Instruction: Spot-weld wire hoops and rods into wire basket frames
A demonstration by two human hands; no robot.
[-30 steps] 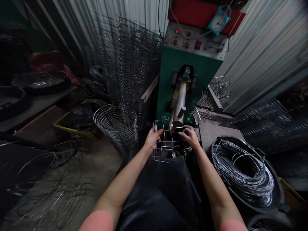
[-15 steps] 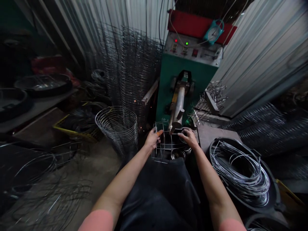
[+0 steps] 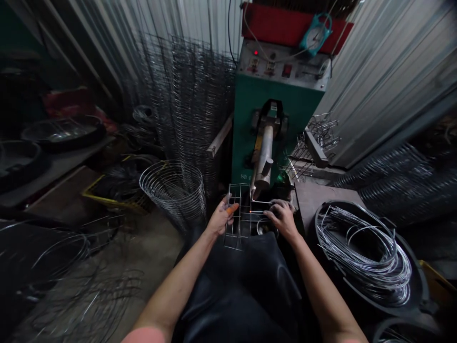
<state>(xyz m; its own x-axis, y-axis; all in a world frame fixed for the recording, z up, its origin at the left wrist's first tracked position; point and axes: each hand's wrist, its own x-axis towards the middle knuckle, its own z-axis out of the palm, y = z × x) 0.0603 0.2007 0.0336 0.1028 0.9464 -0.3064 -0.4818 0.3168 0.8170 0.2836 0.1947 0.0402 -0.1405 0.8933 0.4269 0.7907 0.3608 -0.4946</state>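
Note:
My left hand [image 3: 223, 216] and my right hand [image 3: 282, 219] both grip a rectangular wire frame [image 3: 238, 216] on either side, and an orange finger covering shows on my left hand. The frame's upper wires sit right under the tip of the spot welder's electrode arm [image 3: 263, 162], which stands on a green welding machine [image 3: 274, 109]. A small orange spark glows on a wire near the electrode tip. Below the frame, a small steel bowl [image 3: 266, 228] is partly hidden behind the wires. A dark apron [image 3: 243, 295] covers my lap.
To the left stands a round wire basket [image 3: 173, 195] before tall rolls of wire mesh [image 3: 193, 105]. To the right lie a black tub of coiled wire [image 3: 364, 257] and a pile of wire racks [image 3: 314, 147]. Wire scraps cover the floor at the left.
The wire frame and both hands have dropped slightly and shifted, bringing the frame's wires under the electrode tip. A spark now glows there. The grip of both hands looks unchanged.

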